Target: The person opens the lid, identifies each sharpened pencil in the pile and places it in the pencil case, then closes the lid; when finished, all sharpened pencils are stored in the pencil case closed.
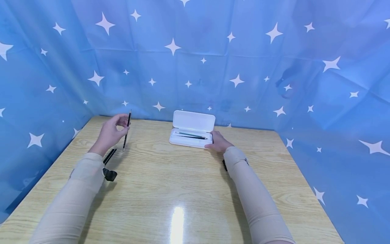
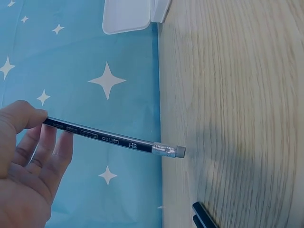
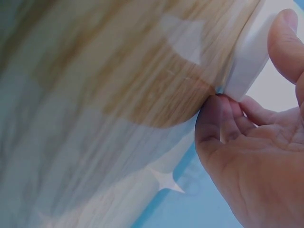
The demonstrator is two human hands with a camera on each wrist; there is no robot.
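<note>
My left hand (image 1: 111, 135) pinches a black pencil (image 2: 104, 135) between thumb and fingers, over the table's back left. The pencil is tilted steeply, its grey eraser (image 2: 180, 151) and metal ferrule at the lower end; "HB" shows on its side. At the back middle, a white pencil case (image 1: 194, 121) lies with its lid raised against the backdrop. A few pencils (image 1: 192, 135) lie inside it. My right hand (image 1: 220, 142) grips the case's right end, thumb by the front corner. In the right wrist view, fingertips meet the case's white wall (image 3: 251, 52).
Two dark, slender sticks (image 1: 109, 156) lie on the table beside my left wrist, partly hidden by it. A starred blue cloth (image 1: 201, 81) hangs behind and at both sides of the wooden table (image 1: 170, 176). Black wrist cameras (image 1: 110, 174) are strapped under the sleeves.
</note>
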